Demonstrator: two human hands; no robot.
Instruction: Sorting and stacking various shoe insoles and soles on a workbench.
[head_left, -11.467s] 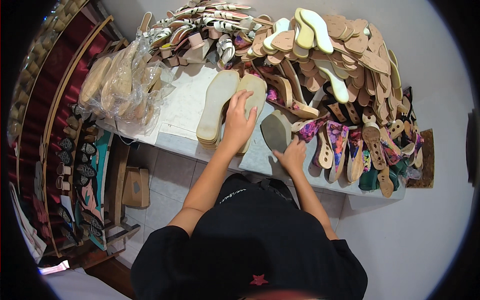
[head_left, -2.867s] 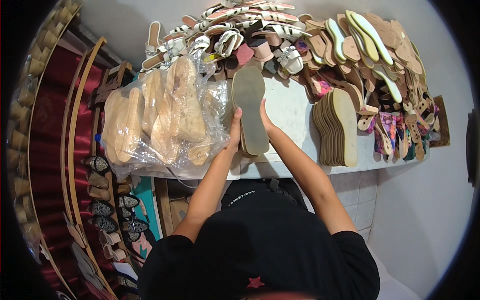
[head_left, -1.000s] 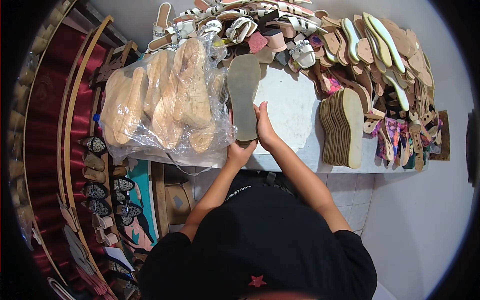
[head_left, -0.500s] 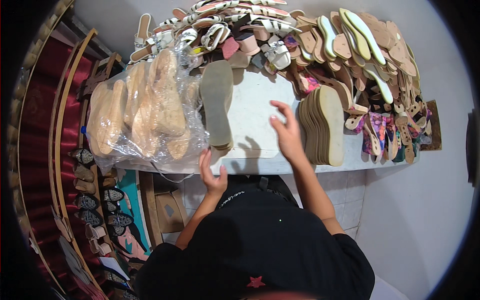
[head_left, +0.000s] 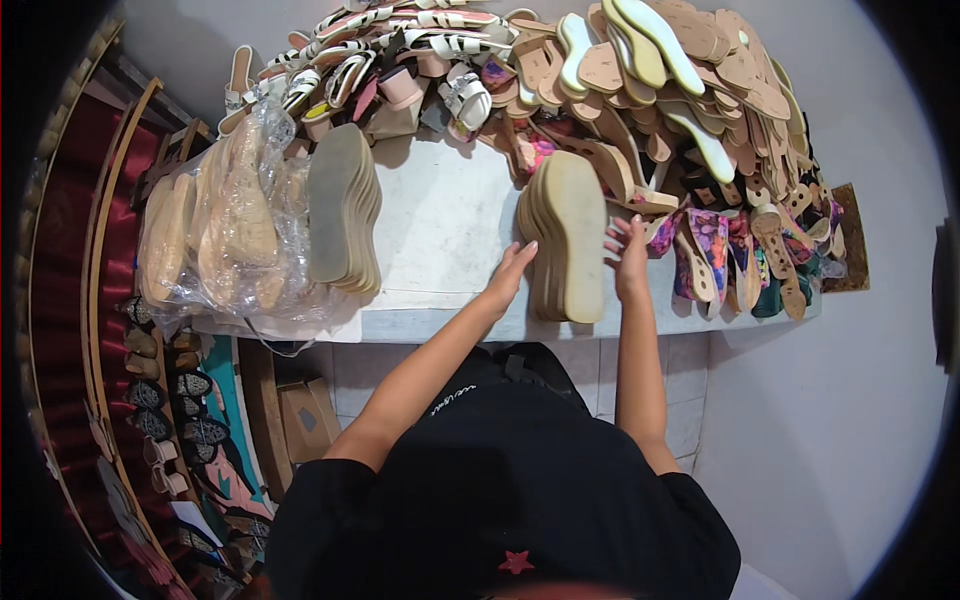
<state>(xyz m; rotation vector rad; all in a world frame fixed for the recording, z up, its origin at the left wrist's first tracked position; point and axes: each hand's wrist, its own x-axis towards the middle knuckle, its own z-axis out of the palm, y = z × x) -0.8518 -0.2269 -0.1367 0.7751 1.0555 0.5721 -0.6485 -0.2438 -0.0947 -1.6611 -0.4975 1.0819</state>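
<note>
A stack of cream-coloured shoe soles (head_left: 577, 235) stands near the table's front edge, between my two hands. On its left side my left hand (head_left: 512, 277) has its fingers stretched out, close against the lower edges; I cannot tell whether it touches. To the right of the stack, my right hand (head_left: 628, 260) is raised with its fingers apart and a small gap to the soles. A second stack of greyish soles (head_left: 340, 205) stands to the left, across a bare part of the white table top (head_left: 440, 220).
Wooden shoe lasts in a clear plastic bag (head_left: 240, 215) lie at the left. White sandals (head_left: 345, 75) are heaped at the back, with loose soles (head_left: 740, 90) at the back right. Floral-covered wedge heels (head_left: 708, 245) sit at the right. A shoe rack (head_left: 165, 400) stands on the far left.
My left hand has left the greyish stack and moved right to the cream stack. My right hand has passed to that stack's right side. The view has shifted.
</note>
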